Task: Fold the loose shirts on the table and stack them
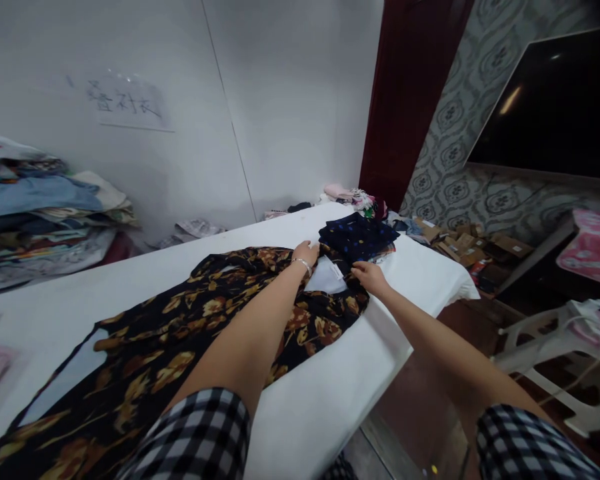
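Note:
A black shirt (215, 310) with brown and gold flowers lies spread over a white-covered table (325, 393), its collar end toward the far right. My left hand (306, 253), with a bracelet at the wrist, pinches one side of the collar. The other side of the collar is gripped between the fingers of my right hand (371, 276). Between the hands a pale opening shows, with a small white label. Just beyond them rests a folded dark blue garment (357, 235) with small coloured spots. My forearms cover part of the shirt.
Piled clothes (45, 207) stand at the left by the wall, and more garments (353, 197) lie at the table's far end. Cardboard boxes (467, 243) and a white plastic stool (555, 347) are at the right. A dark screen (550, 107) hangs on the patterned wall.

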Available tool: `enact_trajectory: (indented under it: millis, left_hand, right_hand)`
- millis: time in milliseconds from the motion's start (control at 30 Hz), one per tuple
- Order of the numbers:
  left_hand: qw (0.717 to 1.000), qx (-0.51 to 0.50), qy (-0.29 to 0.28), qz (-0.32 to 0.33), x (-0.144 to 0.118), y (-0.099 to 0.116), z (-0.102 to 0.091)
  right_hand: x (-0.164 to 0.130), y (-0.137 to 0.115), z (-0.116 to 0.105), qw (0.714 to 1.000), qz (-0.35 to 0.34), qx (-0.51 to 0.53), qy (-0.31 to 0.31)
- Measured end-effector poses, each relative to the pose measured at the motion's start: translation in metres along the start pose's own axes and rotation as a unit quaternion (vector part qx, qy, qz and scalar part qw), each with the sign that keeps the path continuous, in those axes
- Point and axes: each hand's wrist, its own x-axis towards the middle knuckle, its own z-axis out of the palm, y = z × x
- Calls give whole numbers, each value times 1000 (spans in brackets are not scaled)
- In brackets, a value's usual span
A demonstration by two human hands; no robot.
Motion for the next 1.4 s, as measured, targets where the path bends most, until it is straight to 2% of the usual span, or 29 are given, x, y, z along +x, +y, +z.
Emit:
enact_trajectory:
  millis: [100, 167, 267, 333, 400, 467, 567, 700, 800, 900, 1000, 1100, 1200, 1267, 1333, 1400]
  left_hand:
    - [999, 7, -10, 43, -19, -12, -6]
    - [997, 12, -10, 81, -40, -22, -18]
    - [986, 25, -8, 163, -83, -41, -40]
    - [976, 36, -21, 212, -116, -55, -53]
    - [971, 51, -44, 231, -151, -71, -64]
    - [968, 81, -62, 229, -182, -90, -74]
    - [971, 136, -52, 188, -222, -119, -94]
    - [975, 188, 2, 117, -268, -159, -120]
    - [969, 236, 31, 69, -296, -186, -132]
    - [962, 269, 25, -34, -314, -210, -138]
    - [964, 253, 0, -78, -326, -223, -148]
    - [966, 247, 36, -65, -338, -227, -164]
    - [952, 281, 77, -99, -349, -235, -177]
    - [940, 305, 73, -134, -355, -243, -179]
    - [935, 314, 55, -158, -359, -252, -176]
    - [937, 305, 42, -163, -361, -258, -173]
  right_hand:
    - [-22, 3, -11, 999, -49, -3, 14]
    - [-45, 2, -17, 995, -98, 0, -3]
    - [-78, 2, -18, 979, -187, 14, -85]
    - [-88, 6, -16, 962, -230, -1, -146]
    - [-88, 11, -16, 957, -227, -38, -174]
    - [-82, 14, -18, 962, -194, -84, -174]
    - [-82, 4, -22, 964, -182, -113, -156]
    - [-106, -35, -10, 957, -272, -48, -92]
    - [-124, -58, 15, 928, -333, -17, -164]
    - [-128, -58, 41, 920, -302, -61, -244]
    - [-125, -43, 56, 918, -260, -117, -274]
    - [-125, -41, 58, 916, -258, -165, -258]
    - [-129, -64, 59, 921, -297, -175, -182]
    - [-132, -87, 64, 913, -347, -152, -152]
    - [-133, -106, 75, 899, -382, -137, -166]
    - [-131, -111, 91, 891, -380, -149, -199]
